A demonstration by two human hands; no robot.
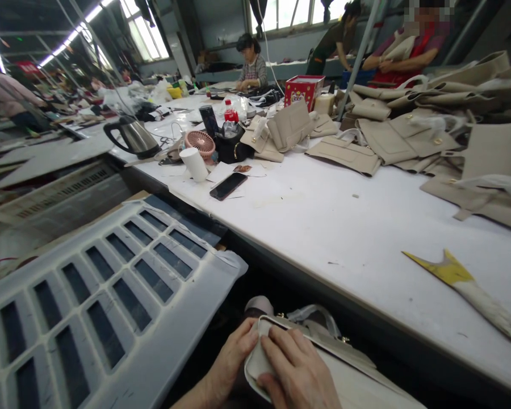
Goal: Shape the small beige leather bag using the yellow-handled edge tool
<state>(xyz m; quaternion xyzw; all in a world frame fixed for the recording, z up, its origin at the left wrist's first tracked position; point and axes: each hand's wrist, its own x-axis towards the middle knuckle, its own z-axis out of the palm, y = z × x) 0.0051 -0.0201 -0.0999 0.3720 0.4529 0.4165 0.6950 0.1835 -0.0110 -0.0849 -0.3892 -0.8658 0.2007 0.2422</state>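
Steadying a pale bag (pixel 361 380) beside the white table (pixel 289 210), pinching one end in the left hand (pixel 223 363), clasping it under the right hand's (pixel 302 369) half-curled fingers, seemingly shaping it, needing even pressure.

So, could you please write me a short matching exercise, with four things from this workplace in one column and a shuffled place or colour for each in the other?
Things:
1. kettle
2. phone
3. fan
4. pale bag

Places and colours:
A. pink, beside the white cylinder
B. between the left hand and the right hand
C. silver, with a black handle
D. lying flat on the white tabletop

Right pairs: 1-C, 2-D, 3-A, 4-B
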